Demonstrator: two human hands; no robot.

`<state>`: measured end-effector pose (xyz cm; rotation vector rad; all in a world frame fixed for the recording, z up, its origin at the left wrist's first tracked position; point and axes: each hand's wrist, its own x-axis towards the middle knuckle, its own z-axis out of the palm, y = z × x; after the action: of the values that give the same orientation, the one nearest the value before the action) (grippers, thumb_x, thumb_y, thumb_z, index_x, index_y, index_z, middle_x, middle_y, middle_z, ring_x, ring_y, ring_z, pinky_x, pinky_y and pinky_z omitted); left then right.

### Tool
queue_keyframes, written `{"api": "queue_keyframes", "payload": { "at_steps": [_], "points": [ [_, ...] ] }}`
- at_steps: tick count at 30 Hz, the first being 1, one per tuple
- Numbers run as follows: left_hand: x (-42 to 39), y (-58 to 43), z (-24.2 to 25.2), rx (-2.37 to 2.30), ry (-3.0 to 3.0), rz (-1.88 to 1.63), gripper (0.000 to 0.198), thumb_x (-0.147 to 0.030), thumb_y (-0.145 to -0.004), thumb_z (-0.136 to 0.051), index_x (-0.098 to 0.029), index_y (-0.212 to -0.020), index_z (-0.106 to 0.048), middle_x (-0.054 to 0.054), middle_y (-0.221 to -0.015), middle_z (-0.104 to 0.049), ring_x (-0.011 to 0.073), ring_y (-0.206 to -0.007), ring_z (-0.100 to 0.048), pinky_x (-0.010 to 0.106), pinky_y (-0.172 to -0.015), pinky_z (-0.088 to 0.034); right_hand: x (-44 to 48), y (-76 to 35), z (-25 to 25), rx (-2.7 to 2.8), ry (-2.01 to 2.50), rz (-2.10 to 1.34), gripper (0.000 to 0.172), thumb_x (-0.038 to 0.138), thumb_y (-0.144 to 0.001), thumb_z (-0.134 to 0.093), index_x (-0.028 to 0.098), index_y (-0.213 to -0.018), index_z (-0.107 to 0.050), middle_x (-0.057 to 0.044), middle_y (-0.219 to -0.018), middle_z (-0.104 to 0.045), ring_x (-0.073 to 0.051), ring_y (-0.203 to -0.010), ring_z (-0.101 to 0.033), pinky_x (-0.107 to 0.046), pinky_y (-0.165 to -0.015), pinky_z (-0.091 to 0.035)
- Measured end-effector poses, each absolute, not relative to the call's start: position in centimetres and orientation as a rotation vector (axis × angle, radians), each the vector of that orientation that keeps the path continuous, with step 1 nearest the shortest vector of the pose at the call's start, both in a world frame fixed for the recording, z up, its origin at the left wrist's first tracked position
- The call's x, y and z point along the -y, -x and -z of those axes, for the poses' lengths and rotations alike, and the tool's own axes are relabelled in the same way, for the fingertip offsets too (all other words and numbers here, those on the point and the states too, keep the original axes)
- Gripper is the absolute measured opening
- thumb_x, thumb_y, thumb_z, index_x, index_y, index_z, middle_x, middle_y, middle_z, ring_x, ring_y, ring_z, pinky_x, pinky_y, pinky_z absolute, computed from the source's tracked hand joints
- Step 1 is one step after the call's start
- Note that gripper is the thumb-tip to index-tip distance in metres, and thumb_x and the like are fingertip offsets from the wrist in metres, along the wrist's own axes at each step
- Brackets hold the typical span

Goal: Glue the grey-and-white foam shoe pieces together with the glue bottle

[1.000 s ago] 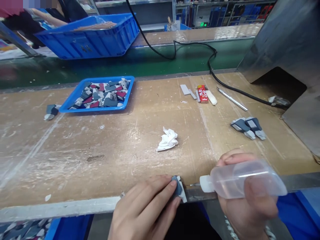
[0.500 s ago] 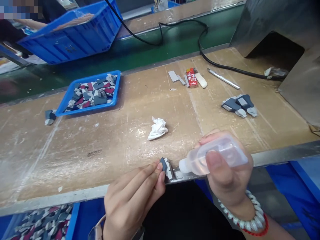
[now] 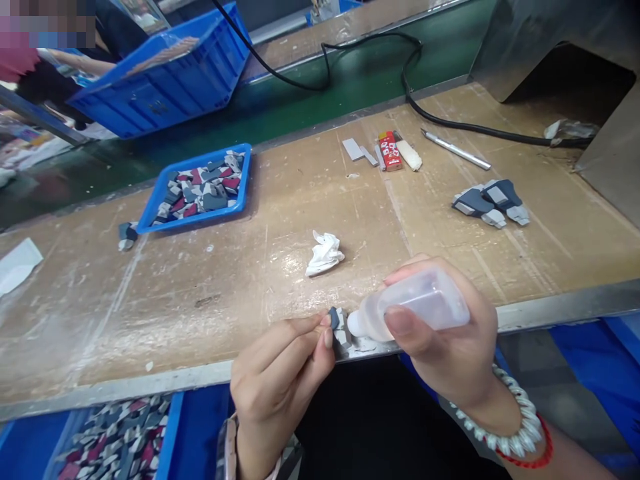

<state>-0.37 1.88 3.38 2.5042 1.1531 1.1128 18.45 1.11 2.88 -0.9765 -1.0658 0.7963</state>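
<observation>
Between the fingertips of my left hand [image 3: 285, 367] is a small grey-and-white moulded piece [image 3: 343, 328], at the front edge of the bench. My right hand [image 3: 445, 340] is closed around a translucent squeeze bottle [image 3: 415, 303] with clear liquid in it. The bottle lies tilted, its white tip pointing left and right beside the piece; whether they touch I cannot tell. Just beyond my hands lies a crumpled white tissue [image 3: 325, 255]. Two larger grey-and-white pieces [image 3: 490, 202] rest together on the right.
A blue tray [image 3: 245, 190] of grey, white and maroon pieces stands at the back left, one loose piece [image 3: 127, 235] beside it. A red box [image 3: 390, 152], a silver pen-like tool [image 3: 456, 149] and a black cable [image 3: 465, 129] lie behind. A person's arm reaches a large blue crate [image 3: 165, 97].
The bottle's tip has come closer to the small piece in my left hand. The whole view has shifted a little, bringing a white sheet in at the left edge.
</observation>
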Motion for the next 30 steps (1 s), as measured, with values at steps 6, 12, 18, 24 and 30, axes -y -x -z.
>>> {"api": "queue_keyframes", "payload": {
  "at_steps": [6, 12, 18, 24, 30],
  "points": [
    [-1.7, 0.2, -3.2, -1.172, -2.453, -1.163, 0.017, 0.001, -0.088, -0.068, -0.016, -0.087, -0.070, 0.004, -0.088, -0.075, 0.0153, -0.084, -0.072, 0.026, -0.074, -0.060, -1.1, -18.4, -2.7, 1.075, 1.011, -0.716, 0.009, 0.018, -0.084, -0.074, 0.021, -0.089, -0.067, 0.005, -0.075, -0.064, -0.007, -0.064, -0.061, -0.013, -0.059, -0.051],
    [-1.7, 0.4, -3.1, -1.159, -2.437, -1.166, 0.017, 0.001, -0.089, -0.066, -0.015, -0.086, -0.070, 0.004, -0.089, -0.075, 0.0136, -0.084, -0.072, 0.024, -0.074, -0.059, -1.1, -18.3, -2.6, 1.079, 1.063, -0.681, 0.012, 0.028, -0.085, -0.077, 0.021, -0.087, -0.066, 0.004, -0.073, -0.064, -0.008, -0.063, -0.062, -0.014, -0.057, -0.051],
    [-1.5, 0.6, -3.3, -1.152, -2.459, -1.140, 0.017, -0.001, -0.092, -0.064, -0.016, -0.087, -0.069, 0.003, -0.089, -0.075, 0.0154, -0.087, -0.073, 0.025, -0.077, -0.060, -0.9, -18.1, -2.6, 0.901, 1.015, -0.655, 0.022, 0.036, -0.081, -0.080, 0.022, -0.091, -0.067, 0.000, -0.079, -0.066, -0.014, -0.064, -0.064, -0.022, -0.054, -0.054],
    [-0.4, 1.1, -2.8, -1.224, -2.706, -0.906, 0.024, -0.021, -0.099, -0.060, -0.017, -0.122, -0.066, 0.009, -0.111, -0.074, 0.0291, -0.111, -0.067, 0.044, -0.087, -0.062, -1.3, -20.0, -3.9, 0.526, 0.850, -1.039, 0.044, 0.023, -0.070, -0.088, 0.026, -0.097, -0.054, 0.002, -0.099, -0.067, -0.018, -0.089, -0.075, -0.033, -0.085, -0.063],
    [1.1, 0.1, -2.7, -1.316, -2.569, -1.151, 0.022, -0.012, -0.099, -0.054, -0.016, -0.118, -0.066, 0.007, -0.092, -0.071, 0.0214, -0.085, -0.069, 0.033, -0.071, -0.059, -1.8, -21.9, -3.5, 0.746, 1.037, -0.911, 0.041, 0.053, -0.085, -0.073, 0.021, -0.106, -0.058, -0.004, -0.095, -0.070, -0.018, -0.084, -0.069, -0.030, -0.074, -0.058]
  ]
}}
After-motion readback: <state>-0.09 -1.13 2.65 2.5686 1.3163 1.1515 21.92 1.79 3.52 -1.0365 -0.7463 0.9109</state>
